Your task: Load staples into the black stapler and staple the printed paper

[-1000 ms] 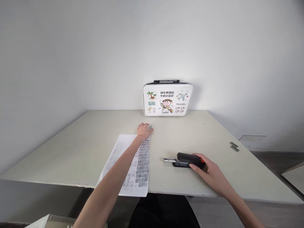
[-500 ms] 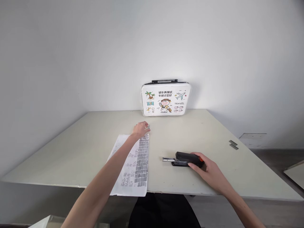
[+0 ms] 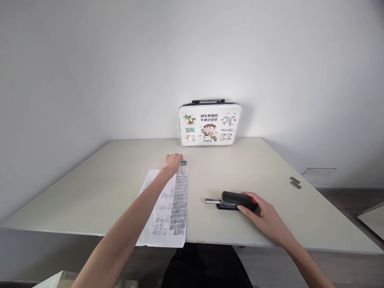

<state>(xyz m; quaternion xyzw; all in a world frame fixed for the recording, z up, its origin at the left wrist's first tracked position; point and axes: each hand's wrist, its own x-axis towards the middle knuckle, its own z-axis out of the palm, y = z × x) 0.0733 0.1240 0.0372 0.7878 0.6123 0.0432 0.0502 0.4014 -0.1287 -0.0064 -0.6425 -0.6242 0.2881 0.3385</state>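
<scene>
My left hand reaches across the table just past the top edge of a printed sheet of paper. Its curled fingers pinch a small grey strip of staples. My right hand rests on the rear of a black stapler, fingers wrapped round its orange-tipped back end. The stapler lies on its side with its metal staple tray pulled out to the left.
A white carry case with cartoon travel pictures stands against the wall at the back of the pale table. Two more grey staple strips lie near the table's right edge. The paper overhangs the front edge.
My left hand has drawn slightly left and back with the staple strip. The right hand and the stapler have stayed where they were.
</scene>
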